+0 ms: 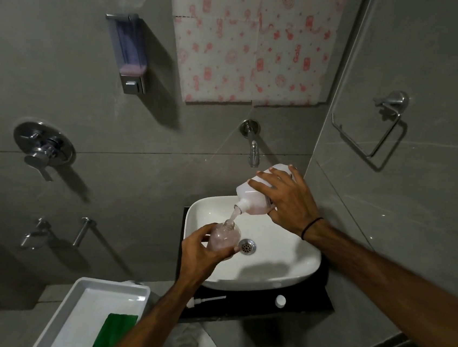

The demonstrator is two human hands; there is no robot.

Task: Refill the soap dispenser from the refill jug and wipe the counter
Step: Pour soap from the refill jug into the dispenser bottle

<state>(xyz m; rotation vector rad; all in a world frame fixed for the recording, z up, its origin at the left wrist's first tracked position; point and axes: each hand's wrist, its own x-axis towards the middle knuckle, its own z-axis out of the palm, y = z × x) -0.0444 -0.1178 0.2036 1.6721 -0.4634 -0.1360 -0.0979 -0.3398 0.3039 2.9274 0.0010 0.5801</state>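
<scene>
My left hand (200, 251) grips a clear soap dispenser bottle (224, 236) with its neck open, held over the white basin (292, 262). My right hand (287, 200) holds the white refill jug (254, 193) tipped down to the left. A thin stream of pink soap (231, 216) runs from the jug's spout into the bottle's neck. The bottle holds pink soap. The pump head (206, 301) and a white cap (280, 301) lie on the dark counter (307, 306) in front of the basin. A green cloth (113, 332) lies in a white tray (96, 292) at lower left.
A wall spout (253, 150) hangs just above the jug. A wall-mounted dispenser (130, 52) and a mixer handle (42, 146) are on the left wall, and a towel ring (379, 127) is on the right wall. White paper (204, 343) lies below the counter's edge.
</scene>
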